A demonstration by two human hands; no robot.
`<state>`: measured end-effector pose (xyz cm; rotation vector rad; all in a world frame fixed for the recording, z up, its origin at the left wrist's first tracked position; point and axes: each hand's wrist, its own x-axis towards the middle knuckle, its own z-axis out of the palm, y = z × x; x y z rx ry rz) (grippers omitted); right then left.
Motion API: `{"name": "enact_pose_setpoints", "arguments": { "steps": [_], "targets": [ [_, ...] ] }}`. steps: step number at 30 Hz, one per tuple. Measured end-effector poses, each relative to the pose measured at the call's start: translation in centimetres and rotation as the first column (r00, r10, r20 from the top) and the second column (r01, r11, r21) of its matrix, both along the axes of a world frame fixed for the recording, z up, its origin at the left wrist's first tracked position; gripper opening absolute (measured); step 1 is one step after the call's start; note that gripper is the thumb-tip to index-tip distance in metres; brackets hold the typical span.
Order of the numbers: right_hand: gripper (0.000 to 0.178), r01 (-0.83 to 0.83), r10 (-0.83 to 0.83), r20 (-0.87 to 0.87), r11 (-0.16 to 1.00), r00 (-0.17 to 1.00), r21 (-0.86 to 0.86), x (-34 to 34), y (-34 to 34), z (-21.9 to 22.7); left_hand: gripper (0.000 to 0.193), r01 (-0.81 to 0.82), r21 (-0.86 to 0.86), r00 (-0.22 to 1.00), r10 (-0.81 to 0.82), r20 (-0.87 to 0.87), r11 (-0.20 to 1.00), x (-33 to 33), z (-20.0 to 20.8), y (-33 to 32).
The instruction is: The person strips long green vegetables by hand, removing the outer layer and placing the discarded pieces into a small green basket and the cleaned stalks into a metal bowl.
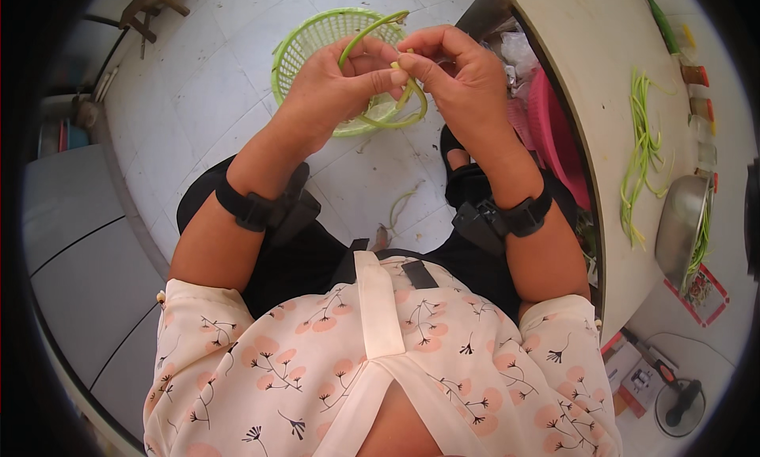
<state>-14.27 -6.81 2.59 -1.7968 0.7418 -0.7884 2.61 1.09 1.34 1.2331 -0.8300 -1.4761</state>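
Observation:
Between my two hands is a long green vegetable stalk [423, 108], bent into a loop, with pale broken-looking ends at the fingertips. My left hand [336, 85] pinches it between thumb and fingers, and part of the stalk curves up past the knuckles. From the other side, the thumb and forefinger of my right hand [467, 73] close on it close to the left thumb. Just below both hands, a light green plastic basket [291, 45] with slatted sides stands on the floor. My hands hide much of its inside.
On the counter [570, 29] at the right lie more green stalks [643, 156], beside a metal bowl [679, 227] and several small jars [701, 108]. A pink basin [550, 128] sits under the counter edge. Grey cabinets [79, 196] line the left. A stalk scrap [400, 207] lies on the floor.

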Motion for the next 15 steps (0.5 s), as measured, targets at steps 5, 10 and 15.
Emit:
{"name": "enact_pose_setpoints", "arguments": {
  "steps": [5, 10, 15],
  "targets": [
    [0.010, 0.027, -0.026, -0.007, 0.999, 1.000, 0.045, -0.4, -0.7, -0.4, 0.014, -0.038, -0.009, 0.998, 0.039, 0.057, 0.999, 0.4, 0.6, 0.1],
    [0.012, 0.106, -0.119, 0.056, 0.975, 0.991, 0.197, -0.6, -1.0, 0.3, 0.008, -0.093, -0.038, 0.995, 0.094, 0.036, 0.995, 0.9, 0.0, 0.1],
    [0.012, 0.083, -0.174, 0.270, 0.945, 0.947, 0.316, -1.8, -2.0, 0.8, 0.009, -0.066, -0.092, 0.995, 0.073, 0.073, 0.993, 1.1, -0.2, -0.2]
  ]
}}
